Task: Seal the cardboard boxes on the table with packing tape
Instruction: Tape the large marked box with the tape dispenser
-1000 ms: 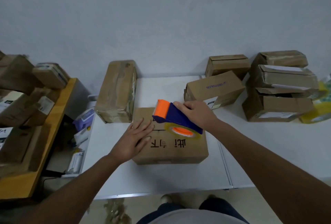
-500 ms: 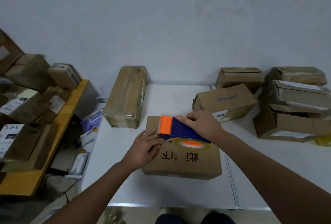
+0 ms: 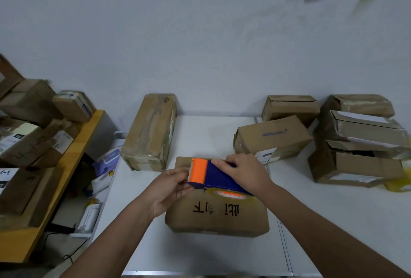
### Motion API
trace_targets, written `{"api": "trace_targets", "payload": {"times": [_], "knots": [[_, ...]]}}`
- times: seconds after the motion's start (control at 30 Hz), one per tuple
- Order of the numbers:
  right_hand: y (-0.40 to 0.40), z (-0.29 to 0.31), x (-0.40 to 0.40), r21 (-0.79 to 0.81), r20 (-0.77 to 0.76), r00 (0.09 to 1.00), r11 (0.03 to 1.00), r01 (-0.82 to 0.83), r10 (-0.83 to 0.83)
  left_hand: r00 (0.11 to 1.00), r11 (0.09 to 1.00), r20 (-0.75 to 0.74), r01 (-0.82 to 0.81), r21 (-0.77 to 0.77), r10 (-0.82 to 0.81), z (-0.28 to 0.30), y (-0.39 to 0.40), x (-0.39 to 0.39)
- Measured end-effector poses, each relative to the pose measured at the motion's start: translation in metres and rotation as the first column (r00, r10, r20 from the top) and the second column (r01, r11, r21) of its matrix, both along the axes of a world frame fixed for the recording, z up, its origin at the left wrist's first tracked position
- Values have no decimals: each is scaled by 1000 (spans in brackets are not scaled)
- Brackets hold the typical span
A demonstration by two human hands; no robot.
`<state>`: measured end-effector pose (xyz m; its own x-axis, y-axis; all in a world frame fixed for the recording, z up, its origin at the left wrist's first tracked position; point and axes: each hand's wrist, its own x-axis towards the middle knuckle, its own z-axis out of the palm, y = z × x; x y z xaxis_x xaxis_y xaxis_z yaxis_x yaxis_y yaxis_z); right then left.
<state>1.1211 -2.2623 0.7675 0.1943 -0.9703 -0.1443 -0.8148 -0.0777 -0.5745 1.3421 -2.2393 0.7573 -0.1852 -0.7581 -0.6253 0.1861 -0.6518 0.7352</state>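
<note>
A cardboard box (image 3: pixel 219 215) with black printed characters lies on the white table (image 3: pixel 200 253) in front of me. Above its top I hold a blue and orange tape dispenser (image 3: pixel 211 176) with a roll of clear tape under it. My right hand (image 3: pixel 243 172) grips the blue body from the right. My left hand (image 3: pixel 171 187) has its fingers curled at the orange toothed end, pinching at the tape edge there; the tape end itself is hidden by my fingers.
A long taped box (image 3: pixel 152 132) lies at the table's back left. Several more boxes (image 3: pixel 272 138) and a stack (image 3: pixel 360 144) stand at the back right. A wooden shelf (image 3: pixel 66 166) with parcels is to the left, clutter on the floor between.
My left hand has left the box top and moved up to the dispenser's orange end. The dispenser has lifted slightly and the camera has tilted upward.
</note>
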Motion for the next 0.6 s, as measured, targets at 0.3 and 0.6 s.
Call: {"api": "trace_targets", "payload": {"times": [0.3,0.6], "knots": [[-3,3,-1,37,7,999,999,-37,37,966,979,227,154,-137,-120,3,-6,4],[-12,13,4,66,-83,986,988,-142,147,895,947,446,145,-287,-2,-1,-5,-5]]}}
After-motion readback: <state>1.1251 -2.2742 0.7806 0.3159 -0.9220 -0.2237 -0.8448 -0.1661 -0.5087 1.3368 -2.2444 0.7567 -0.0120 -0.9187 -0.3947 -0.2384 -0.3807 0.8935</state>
